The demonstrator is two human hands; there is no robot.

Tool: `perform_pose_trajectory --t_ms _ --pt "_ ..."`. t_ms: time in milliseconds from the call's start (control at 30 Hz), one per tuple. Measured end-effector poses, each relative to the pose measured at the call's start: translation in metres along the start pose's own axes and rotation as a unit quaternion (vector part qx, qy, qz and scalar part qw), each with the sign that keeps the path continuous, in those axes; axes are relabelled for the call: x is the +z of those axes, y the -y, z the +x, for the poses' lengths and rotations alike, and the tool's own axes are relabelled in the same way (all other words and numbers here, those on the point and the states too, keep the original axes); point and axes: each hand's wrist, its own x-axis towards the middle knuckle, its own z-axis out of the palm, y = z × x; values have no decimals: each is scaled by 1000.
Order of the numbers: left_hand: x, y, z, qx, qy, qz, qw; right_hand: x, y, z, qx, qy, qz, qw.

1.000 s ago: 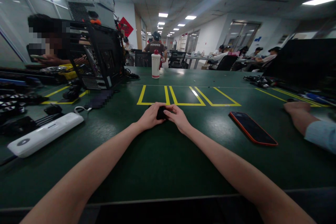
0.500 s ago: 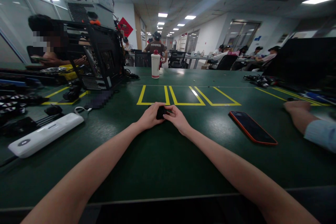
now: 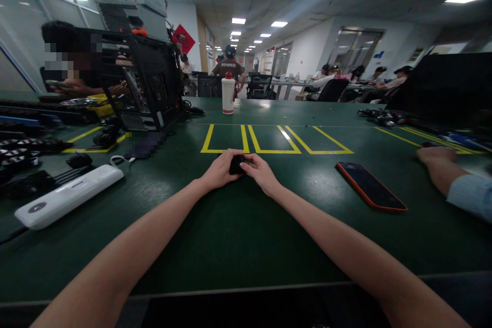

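Observation:
Both my hands meet around a small black object point(image 3: 236, 165) just above the green table point(image 3: 246, 236), in front of the yellow tape outlines. My left hand point(image 3: 220, 171) wraps it from the left, fingers curled over its far side. From the right, my right hand point(image 3: 261, 174) pinches its edge between thumb and fingers. The object is dark and mostly covered by my fingers, so its kind cannot be made out.
To the right lies a phone in an orange case point(image 3: 371, 186), with another person's hand point(image 3: 436, 155) beyond it. A white power strip point(image 3: 71, 196) and an open computer case point(image 3: 149, 82) stand left. A white bottle point(image 3: 228, 95) is farther back.
My right thumb has shifted slightly on the black object. Both hands otherwise keep their place and their hold.

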Motion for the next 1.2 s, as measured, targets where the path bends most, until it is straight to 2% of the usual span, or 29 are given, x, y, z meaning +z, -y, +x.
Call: perform_pose_trajectory --t_ms 133,333,600,833,1067,1200 --pt "-1 -1 0 -2 0 0 1000 0 1 -3 -25 -6 -16 1000" --pt "0 0 -1 3 -3 -1 1000 1 -3 0 -2 -28 -10 1000" --pt "1 1 -1 3 -5 1 1000 -1 -2 0 11 -4 -5 1000" --pt "1 2 0 1 -3 -2 1000 -2 -4 0 -42 -5 -10 999" --pt "2 1 0 1 -6 3 1000 -2 -5 5 -29 -32 -21 999" --pt "1 1 0 -2 -3 -1 1000 -2 0 4 22 -32 -5 999"
